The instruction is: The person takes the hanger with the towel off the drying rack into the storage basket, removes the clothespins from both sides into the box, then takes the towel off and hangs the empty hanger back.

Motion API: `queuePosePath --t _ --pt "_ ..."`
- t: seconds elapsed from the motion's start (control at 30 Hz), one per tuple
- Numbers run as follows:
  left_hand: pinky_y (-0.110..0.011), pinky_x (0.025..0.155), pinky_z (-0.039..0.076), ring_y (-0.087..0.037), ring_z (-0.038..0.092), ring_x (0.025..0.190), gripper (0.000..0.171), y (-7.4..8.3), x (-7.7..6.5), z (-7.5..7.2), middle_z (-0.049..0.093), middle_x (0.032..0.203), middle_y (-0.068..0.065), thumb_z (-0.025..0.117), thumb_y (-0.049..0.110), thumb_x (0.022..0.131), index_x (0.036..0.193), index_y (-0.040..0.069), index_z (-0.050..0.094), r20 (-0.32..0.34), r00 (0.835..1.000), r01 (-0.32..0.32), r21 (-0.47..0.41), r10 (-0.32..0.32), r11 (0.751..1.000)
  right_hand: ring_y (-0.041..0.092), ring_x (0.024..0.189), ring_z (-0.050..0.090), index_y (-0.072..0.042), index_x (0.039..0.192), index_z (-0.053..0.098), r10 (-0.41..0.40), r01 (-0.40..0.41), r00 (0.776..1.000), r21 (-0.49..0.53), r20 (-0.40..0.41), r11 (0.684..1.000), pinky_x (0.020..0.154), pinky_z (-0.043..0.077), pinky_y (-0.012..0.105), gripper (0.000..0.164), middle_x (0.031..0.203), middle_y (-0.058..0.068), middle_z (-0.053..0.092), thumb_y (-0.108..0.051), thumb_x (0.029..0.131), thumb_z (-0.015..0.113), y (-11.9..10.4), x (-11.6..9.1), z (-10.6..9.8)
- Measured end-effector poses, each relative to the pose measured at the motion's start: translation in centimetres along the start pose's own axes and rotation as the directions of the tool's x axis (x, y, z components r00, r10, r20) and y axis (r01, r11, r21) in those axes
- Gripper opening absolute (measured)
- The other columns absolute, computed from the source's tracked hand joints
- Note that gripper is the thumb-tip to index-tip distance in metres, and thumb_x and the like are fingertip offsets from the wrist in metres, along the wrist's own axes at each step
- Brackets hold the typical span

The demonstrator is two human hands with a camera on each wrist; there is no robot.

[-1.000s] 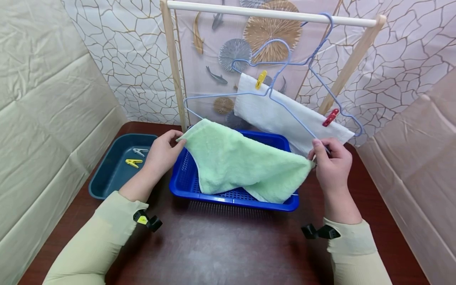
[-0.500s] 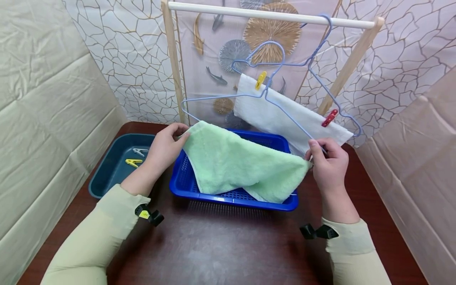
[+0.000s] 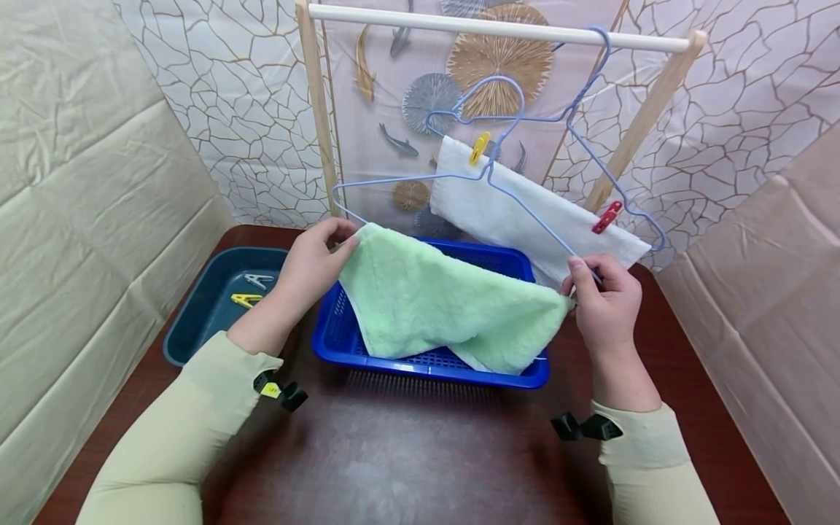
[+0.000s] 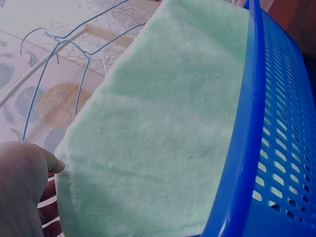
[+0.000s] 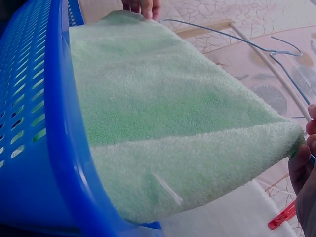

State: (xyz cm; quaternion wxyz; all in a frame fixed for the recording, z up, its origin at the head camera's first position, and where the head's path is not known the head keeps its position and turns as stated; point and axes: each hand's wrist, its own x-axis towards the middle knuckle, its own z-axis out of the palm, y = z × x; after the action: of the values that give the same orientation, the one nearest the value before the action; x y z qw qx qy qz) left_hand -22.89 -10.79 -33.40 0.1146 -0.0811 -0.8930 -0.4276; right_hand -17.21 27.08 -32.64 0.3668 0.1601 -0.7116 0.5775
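Observation:
A light green towel drapes over a blue wire hanger, its lower part hanging in the blue perforated basket. At the towel's upper left corner, my left hand pinches the cloth between thumb and fingers; the left wrist view shows the thumb on its edge. My right hand grips the hanger's right end together with the towel's right corner. In the right wrist view the towel is folded over along its near side.
Behind, a white towel hangs from a second hanger by a yellow clothespin and a red one. A wooden rack carries that hanger. At left, a dark green tray holds a grey clothespin and a yellow one.
My left hand has slid a little right and up along the towel's corner. The hanger and towel shifted slightly left at first, with my right hand, then stayed nearly still.

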Motion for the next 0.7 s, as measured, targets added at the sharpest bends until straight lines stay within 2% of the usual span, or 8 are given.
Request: queuePosePath --t 0.17,0.7 --pt "-0.033 0.089 0.047 -0.01 0.056 0.098 0.025 0.3 0.2 0.4 0.062 0.104 0.006 0.057 0.036 0.09 0.111 0.023 0.06 -0.004 1.0 -0.022 0.006 0.022 1.0 0.012 0.042 0.046 0.016 0.075 0.055 0.002 -0.002 1.0 0.017 -0.001 1.0 0.037 0.035 0.02 0.018 0.053 0.011 0.053 0.003 0.086 0.059 0.2 -0.1 0.1" --pt "-0.031 0.084 0.051 -0.012 0.057 0.098 0.021 -0.3 0.0 1.1 0.062 0.105 0.004 0.057 0.034 0.091 0.109 0.022 0.061 0.006 1.0 0.008 0.025 -0.008 1.0 0.013 0.041 0.043 0.015 0.074 0.055 0.003 -0.003 1.0 -0.028 -0.002 1.0 0.037 0.034 0.02 0.019 0.053 0.011 0.053 0.001 0.087 0.058 -0.2 -0.1 0.4"
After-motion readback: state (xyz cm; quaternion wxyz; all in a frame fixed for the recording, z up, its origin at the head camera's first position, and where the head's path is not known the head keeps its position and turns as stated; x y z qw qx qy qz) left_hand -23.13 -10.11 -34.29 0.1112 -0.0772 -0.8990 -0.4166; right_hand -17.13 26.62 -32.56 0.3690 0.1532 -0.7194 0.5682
